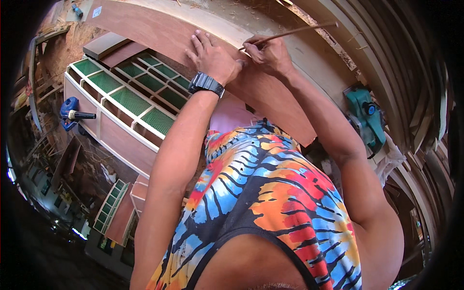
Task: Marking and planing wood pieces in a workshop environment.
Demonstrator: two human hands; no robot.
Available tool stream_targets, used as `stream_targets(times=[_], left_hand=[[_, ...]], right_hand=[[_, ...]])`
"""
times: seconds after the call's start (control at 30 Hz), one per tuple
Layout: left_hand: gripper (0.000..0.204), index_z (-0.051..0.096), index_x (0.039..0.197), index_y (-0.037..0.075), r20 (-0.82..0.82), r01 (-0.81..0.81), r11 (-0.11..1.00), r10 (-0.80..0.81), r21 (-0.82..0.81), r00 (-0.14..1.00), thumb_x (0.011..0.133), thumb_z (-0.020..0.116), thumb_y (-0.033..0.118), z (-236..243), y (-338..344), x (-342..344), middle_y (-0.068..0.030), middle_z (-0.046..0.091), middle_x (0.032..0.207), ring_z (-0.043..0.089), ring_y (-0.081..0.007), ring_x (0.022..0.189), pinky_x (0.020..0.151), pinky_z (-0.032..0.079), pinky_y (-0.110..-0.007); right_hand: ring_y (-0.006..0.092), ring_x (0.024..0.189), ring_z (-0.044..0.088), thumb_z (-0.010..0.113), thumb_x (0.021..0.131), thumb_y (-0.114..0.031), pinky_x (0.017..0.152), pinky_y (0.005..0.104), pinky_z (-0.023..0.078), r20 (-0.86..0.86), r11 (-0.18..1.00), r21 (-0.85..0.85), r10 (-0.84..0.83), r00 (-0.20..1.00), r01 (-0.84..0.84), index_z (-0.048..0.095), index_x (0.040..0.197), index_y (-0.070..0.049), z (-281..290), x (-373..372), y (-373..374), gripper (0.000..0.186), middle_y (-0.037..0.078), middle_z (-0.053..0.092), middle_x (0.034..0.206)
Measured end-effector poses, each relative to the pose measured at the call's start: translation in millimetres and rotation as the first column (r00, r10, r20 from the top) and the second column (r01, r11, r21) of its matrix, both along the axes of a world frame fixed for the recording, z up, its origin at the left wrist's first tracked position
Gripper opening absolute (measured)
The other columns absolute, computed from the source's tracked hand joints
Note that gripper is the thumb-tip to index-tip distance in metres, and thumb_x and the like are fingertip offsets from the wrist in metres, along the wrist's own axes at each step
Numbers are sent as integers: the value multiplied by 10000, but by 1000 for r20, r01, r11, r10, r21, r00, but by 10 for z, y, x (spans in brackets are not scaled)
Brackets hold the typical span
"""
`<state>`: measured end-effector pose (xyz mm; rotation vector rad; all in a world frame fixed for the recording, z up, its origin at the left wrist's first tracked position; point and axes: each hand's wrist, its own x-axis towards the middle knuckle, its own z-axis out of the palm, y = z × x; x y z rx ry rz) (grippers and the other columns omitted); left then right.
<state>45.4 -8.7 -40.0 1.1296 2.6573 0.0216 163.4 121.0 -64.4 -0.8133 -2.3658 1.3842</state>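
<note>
A long reddish plywood strip (270, 104) lies diagonally across the bench in front of me. My left hand (212, 60), with a black wristwatch, rests on it with fingers spread and flat. To its right, my right hand (268, 55) grips a long thin brown rod (309, 29), which points up to the right. The fingertips of that hand are at the strip's far edge, beside a pale board (232, 36); whether the rod's lower end touches either piece I cannot tell.
Frames with green mesh panels (125, 101) stand below left, with a blue blower (70, 113) beside them and more frames (108, 208) farther down. A teal power tool (362, 116) sits at right, near stacked long timber (401, 58). A small bottle-like object (77, 10) is at top left.
</note>
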Motion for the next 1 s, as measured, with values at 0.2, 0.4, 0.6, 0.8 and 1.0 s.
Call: stream_targets(times=[0.2,0.4,0.6,0.8,1.0], left_hand=[[1177,309,1503,-135,30,-29,1000,29,-2,999,712,804,584,65,30,51,-312,227,1614,206,-429,1515,1200,184,-614],[1219,283,1513,-141,91,-50,997,56,-66,994,697,813,592,121,51,109,-316,194,1626,170,-422,1530,1214,157,-613],[1263,259,1520,-142,84,-27,999,31,-46,996,677,832,604,84,5,130,-318,179,1629,143,-421,1537,1213,148,-618],[1358,149,1578,-64,145,-123,992,116,39,983,641,852,622,70,5,162,-270,131,1658,95,-389,1553,1224,95,-612],[1348,163,1577,-65,160,-117,993,113,15,981,641,845,625,75,-36,123,-263,124,1664,94,-379,1557,1221,101,-622]], right_hand=[[344,705,711,641,859,-166,632,429,537,239,1000,19,16,971,-21,733,890,-40,245,638,33,160,206,696,794],[386,637,664,612,856,-143,629,440,524,309,997,18,60,949,-69,726,844,-16,413,762,81,172,241,653,755],[352,680,708,645,871,-161,662,420,557,94,959,103,254,963,-263,749,891,20,147,-391,238,210,240,694,796],[366,706,704,640,863,-205,695,437,577,25,866,361,363,932,-347,747,878,-27,-176,-1398,281,208,217,708,808],[373,698,699,649,846,-177,671,444,567,62,890,296,345,937,-347,749,876,-10,-103,-651,258,196,232,695,817]])
